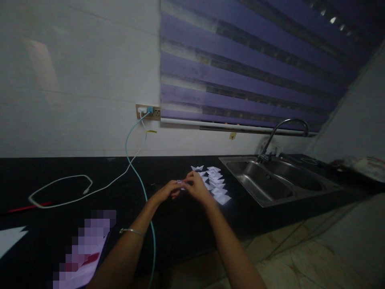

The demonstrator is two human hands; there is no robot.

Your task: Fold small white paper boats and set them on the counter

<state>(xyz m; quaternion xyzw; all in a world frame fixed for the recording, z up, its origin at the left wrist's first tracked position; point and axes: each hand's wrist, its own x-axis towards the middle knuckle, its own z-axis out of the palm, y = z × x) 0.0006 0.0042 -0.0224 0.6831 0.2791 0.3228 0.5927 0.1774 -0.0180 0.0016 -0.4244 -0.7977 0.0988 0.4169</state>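
Note:
Between my two hands is a small piece of folded white paper (180,182), held just above the dark countertop. My left hand (167,191) pinches it from the left, fingers closed. From the right, my right hand (197,186) grips the same paper with thumb and fingers. My fingers cover most of it, so its exact shape is hidden. Just beyond and to the right of my right hand stand several folded white paper boats (217,182), set in rough rows. A thin bracelet circles my left wrist.
A steel double sink (261,182) with a curved faucet (281,126) lies right of the boats. A teal cable (139,176) runs from the wall socket (153,113) past my left arm. A white cable (87,196), white sheets (10,239) and a red stick-like object (28,207) lie left.

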